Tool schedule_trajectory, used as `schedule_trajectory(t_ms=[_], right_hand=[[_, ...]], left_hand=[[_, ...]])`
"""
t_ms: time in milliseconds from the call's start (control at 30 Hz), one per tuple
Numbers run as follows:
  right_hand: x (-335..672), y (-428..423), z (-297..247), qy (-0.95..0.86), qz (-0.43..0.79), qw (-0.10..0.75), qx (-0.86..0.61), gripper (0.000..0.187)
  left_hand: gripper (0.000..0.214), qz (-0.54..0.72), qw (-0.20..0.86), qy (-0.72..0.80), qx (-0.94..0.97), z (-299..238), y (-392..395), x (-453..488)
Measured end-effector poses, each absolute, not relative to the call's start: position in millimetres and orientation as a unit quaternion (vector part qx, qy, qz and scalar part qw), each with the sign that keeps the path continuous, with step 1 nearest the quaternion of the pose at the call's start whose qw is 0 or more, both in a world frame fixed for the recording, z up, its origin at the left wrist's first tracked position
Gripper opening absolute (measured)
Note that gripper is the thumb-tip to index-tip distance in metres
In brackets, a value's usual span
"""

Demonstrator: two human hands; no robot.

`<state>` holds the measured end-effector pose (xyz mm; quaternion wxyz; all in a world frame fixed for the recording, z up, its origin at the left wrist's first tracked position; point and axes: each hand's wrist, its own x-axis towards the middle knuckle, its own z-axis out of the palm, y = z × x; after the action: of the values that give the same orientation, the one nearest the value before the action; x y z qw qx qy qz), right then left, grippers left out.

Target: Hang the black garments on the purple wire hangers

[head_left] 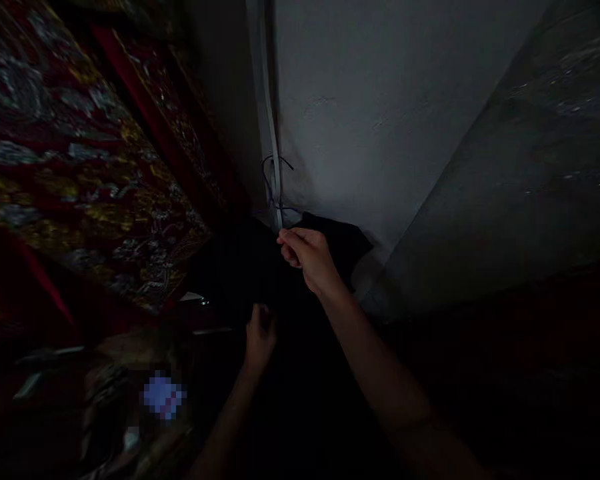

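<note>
My right hand (310, 257) is closed in a pinch in front of the wall corner. Its fingertips meet the lower end of a pale strip or cable (274, 133) that runs down the corner; what they pinch is too small and dark to make out. A thin dark blue string (265, 175) is looped and knotted around the strip just above. Black cloth (337, 237) spreads behind and below this hand. Lower and to the left, my left hand (261, 337) has curled fingers against the black area, and shadow hides what they hold, if anything.
To the left hangs a red cloth panel (100, 160) with gold and silver embroidery. A pale wall (375, 100) rises ahead, with a darker grey surface (520, 173) at right. Blurred clutter with a pixelated bluish patch (164, 395) lies at lower left. The light is very dim.
</note>
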<state>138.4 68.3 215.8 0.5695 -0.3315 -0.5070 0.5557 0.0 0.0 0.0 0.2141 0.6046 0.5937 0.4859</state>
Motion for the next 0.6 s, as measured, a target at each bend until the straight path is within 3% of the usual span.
schedule_trajectory(t_ms=[167, 267, 367, 600], right_hand=[[150, 63, 205, -0.551, 0.513, 0.56, -0.346, 0.036], [153, 60, 208, -0.598, 0.46, 0.558, -0.346, 0.033], [153, 58, 212, -0.635, 0.396, 0.565, -0.347, 0.027], [144, 83, 156, -0.673, 0.266, 0.54, -0.431, 0.021]], left_hand=[[0.043, 0.566, 0.179, 0.507, 0.624, 80, 15, -1], [0.033, 0.598, 0.055, 0.442, 0.666, 151, 31, 0], [0.015, 0.538, -0.001, 0.417, 0.733, 200, 46, 2], [0.01, 0.521, -0.081, 0.433, 0.731, 212, 52, -1]])
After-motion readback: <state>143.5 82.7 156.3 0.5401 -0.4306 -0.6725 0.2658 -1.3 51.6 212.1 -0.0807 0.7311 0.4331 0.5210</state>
